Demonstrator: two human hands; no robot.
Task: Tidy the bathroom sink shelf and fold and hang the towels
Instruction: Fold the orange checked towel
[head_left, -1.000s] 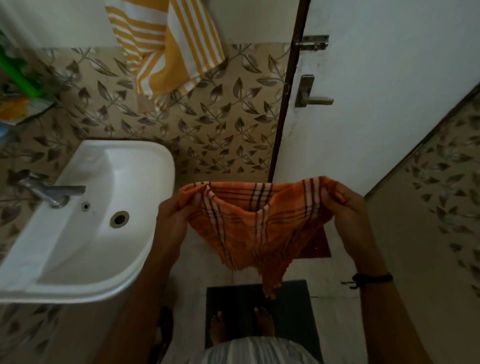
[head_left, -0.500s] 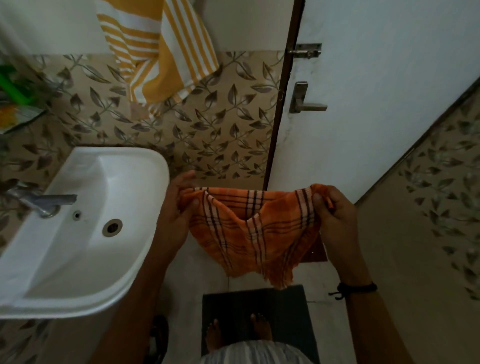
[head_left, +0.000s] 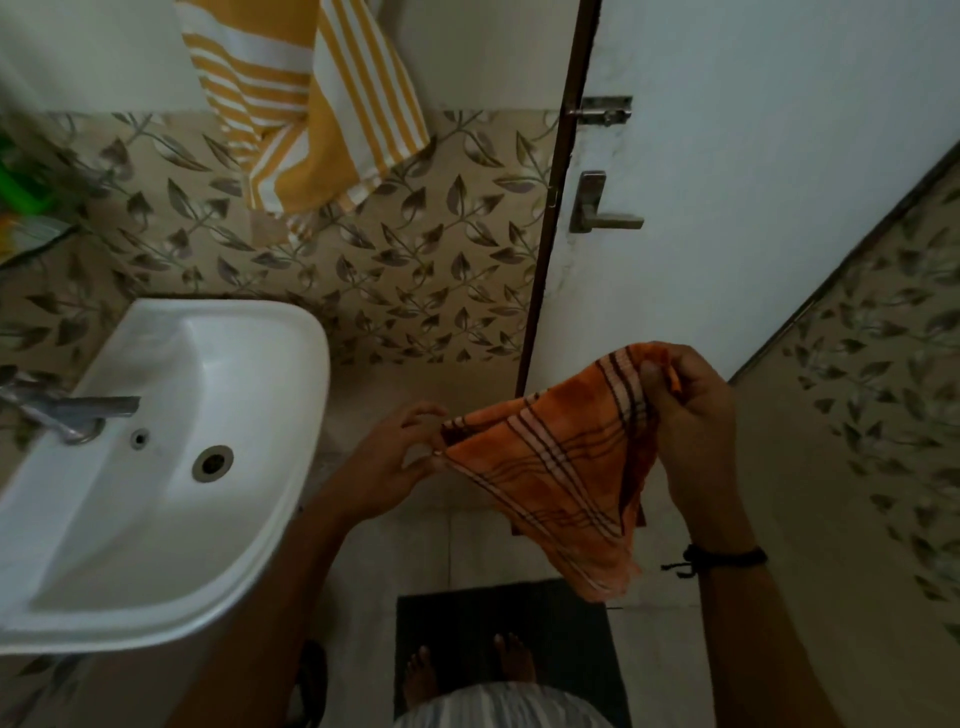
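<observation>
Right hand (head_left: 691, 410) pinches the upper corner of the orange towel (head_left: 561, 467), thumb and fingers clamped on bunched cloth. Left hand (head_left: 395, 462) sits lower, right of the sink (head_left: 171, 457), thumb and fingertips closed on the towel's left corner. Cloth stretches on a slant between the two grips, right corner higher, and the rest hangs down to a frayed point. Dark and pale stripes cross the orange.

Head view, all places taken from the sink: towel is held in the air to the right of the basin, clear of its rim. Tap (head_left: 78, 410) stands on the sink's left side, spout toward the drain (head_left: 212, 462). A yellow-and-white striped towel (head_left: 306, 109) hangs on the wall above and behind the sink, lower edge loose against the leaf-pattern tiles (head_left: 415, 260). White door (head_left: 753, 182) lies further right, past the orange towel, with a metal handle (head_left: 597, 208) and a latch (head_left: 602, 111) above it. Dark mat (head_left: 498, 613) on the floor below and right of the sink; bare feet (head_left: 467, 670) stand on it. A black band (head_left: 727, 558) circles the right wrist. Green item at the far left edge, above the sink, is too blurred to name.
</observation>
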